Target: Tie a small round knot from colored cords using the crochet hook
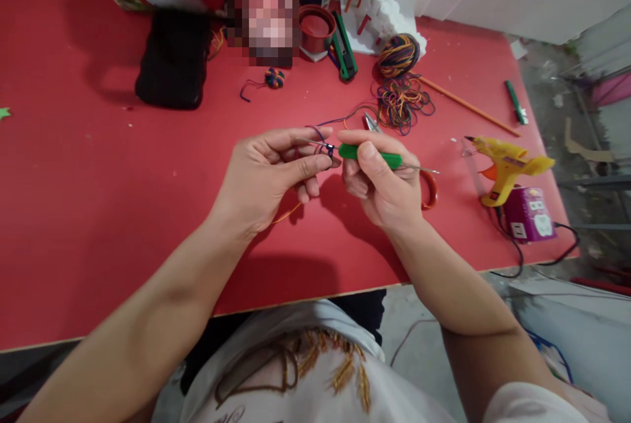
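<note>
Left hand (266,173): grip pinching multicoloured yarn (323,147) | right hand (382,183): grip clenched on green-handled crochet hook (369,156), tip apparently in yarn loop | position: above red table (98,180) | nearby: yarn ball (398,55), glue gun (505,167)

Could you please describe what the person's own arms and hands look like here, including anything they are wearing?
Both forearms are bare, with no gloves, rings, watch or bracelets visible on the left hand or right hand. A pale short sleeve shows at the right upper arm, matching the light shirt with gold leaf-like print.
</note>
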